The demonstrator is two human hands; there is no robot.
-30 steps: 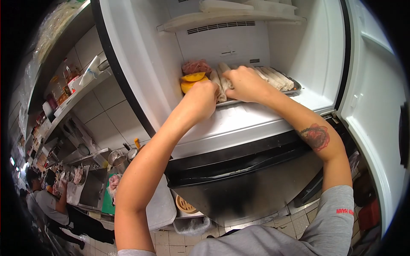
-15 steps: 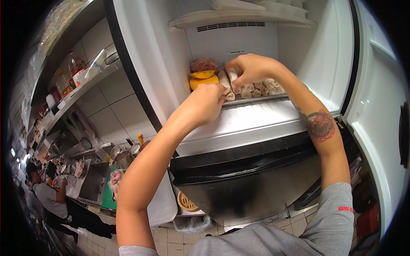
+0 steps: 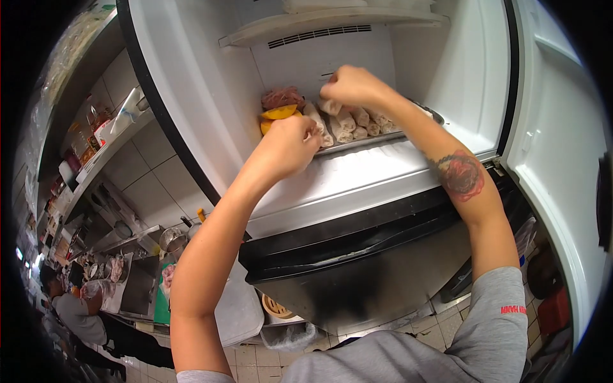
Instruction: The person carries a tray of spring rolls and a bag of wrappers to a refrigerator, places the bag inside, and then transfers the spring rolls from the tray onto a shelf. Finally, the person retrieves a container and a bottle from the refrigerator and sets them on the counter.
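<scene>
Pale wrapped rolls [image 3: 359, 117] lie side by side on a metal tray [image 3: 364, 146] in the open freezer compartment. My right hand [image 3: 355, 86] is closed on the upper end of one wrapped roll [image 3: 330, 106], which is tilted above the others. My left hand [image 3: 290, 145] is at the tray's left front, its fingers curled by the ends of the leftmost rolls; whether anything is pinched in them is hidden. Behind my left hand sit a yellow piece [image 3: 280, 113] and a reddish pack that looks like meat [image 3: 283, 97].
A white shelf [image 3: 338, 22] crosses above the tray. The fridge door [image 3: 549, 127] stands open on the right. To the left are a wall shelf [image 3: 102, 150] with bottles and a counter with a green board [image 3: 163, 297]. A co-worker [image 3: 80, 316] stands far left.
My right hand has closed from a spread grasp and holds a roll with its end raised. My left hand has shifted slightly from the rolls' front ends. The view has swung a little right.
</scene>
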